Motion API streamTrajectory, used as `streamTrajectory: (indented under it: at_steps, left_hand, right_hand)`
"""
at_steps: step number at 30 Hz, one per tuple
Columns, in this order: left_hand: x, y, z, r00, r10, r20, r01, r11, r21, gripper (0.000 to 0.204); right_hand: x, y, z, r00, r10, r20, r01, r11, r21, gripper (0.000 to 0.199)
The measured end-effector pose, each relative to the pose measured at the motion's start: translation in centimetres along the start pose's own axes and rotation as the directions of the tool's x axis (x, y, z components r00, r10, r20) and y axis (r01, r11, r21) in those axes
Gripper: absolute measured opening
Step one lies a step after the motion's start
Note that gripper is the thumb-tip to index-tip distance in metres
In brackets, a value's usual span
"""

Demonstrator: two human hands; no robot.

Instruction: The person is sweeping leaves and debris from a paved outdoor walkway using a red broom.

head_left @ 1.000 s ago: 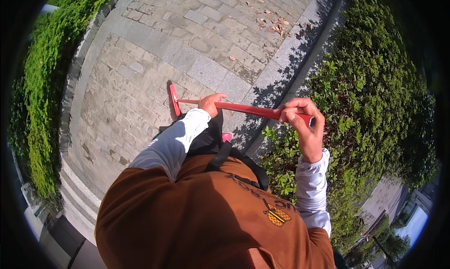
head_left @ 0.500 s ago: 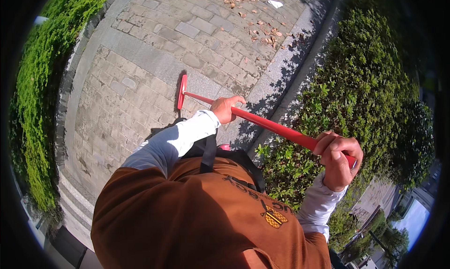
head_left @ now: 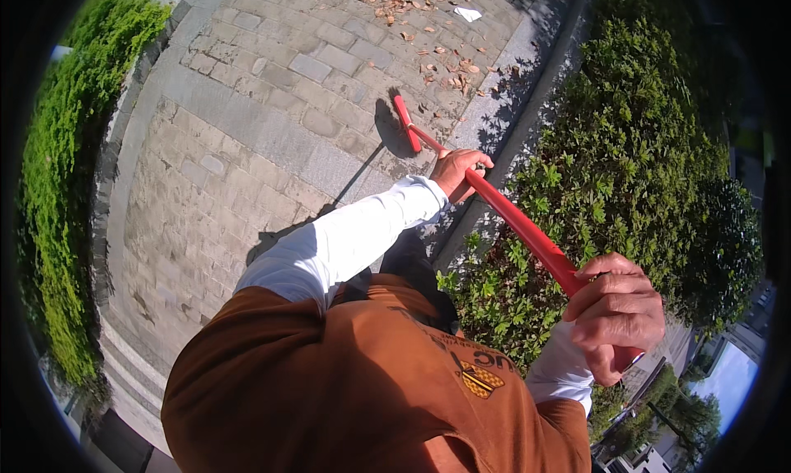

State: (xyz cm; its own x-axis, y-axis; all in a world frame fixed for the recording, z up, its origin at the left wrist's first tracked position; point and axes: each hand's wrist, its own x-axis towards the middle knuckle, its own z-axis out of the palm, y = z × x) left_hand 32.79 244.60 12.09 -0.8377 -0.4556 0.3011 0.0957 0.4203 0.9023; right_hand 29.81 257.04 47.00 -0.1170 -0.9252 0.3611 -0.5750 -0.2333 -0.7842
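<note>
A red broom slants across in front of me. My left hand is wrapped round the lower part of its handle, and my right hand grips the top end. The broom's red head is over the paving beside the stone kerb, its shadow falling just left of it. The head's bristles are hard to make out. Dry brown leaves lie scattered past the head, and a crumpled white scrap rests farther off.
Grey paving bricks cover the ground. A stone kerb borders leafy bushes on the right. Along the left runs a bright green hedge behind a low stone edging. Pale steps are at lower left.
The broom head has swung right and away from me, toward the leaves and kerb. My left hand moved right and slightly up with the handle; my right hand shifted slightly right.
</note>
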Motion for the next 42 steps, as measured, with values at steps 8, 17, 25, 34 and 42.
streamTrajectory:
  at_steps: [8,17,25,34,42]
  left_hand:
    - [0.3,-3.5,3.0,0.943,-0.293,0.158,0.274,0.953,0.128,0.029]
    - [19.3,-9.6,5.3,0.996,0.091,-0.006,-0.09,0.995,0.037,0.018]
    - [12.1,-11.0,-12.0,0.927,-0.373,0.034,0.34,0.876,0.342,0.023]
    - [13.8,-23.6,-20.0,0.907,-0.395,0.144,0.349,0.898,0.268,0.02]
    - [32.6,-15.9,-20.8,0.995,0.072,0.064,-0.075,0.997,0.036,0.028]
  right_hand:
    - [-1.7,11.7,-7.5,0.889,0.316,-0.331,-0.132,0.87,0.475,0.009]
    - [6.3,15.1,-9.8,0.995,-0.097,0.026,0.097,0.995,-0.017,0.018]
    - [10.9,20.9,-9.6,0.873,0.461,-0.158,-0.303,0.767,0.565,0.008]
    - [23.9,25.3,-1.7,0.811,0.584,0.038,-0.531,0.707,0.467,0.011]
    - [38.0,21.2,-8.2,0.926,-0.276,0.257,0.235,0.955,0.18,0.005]
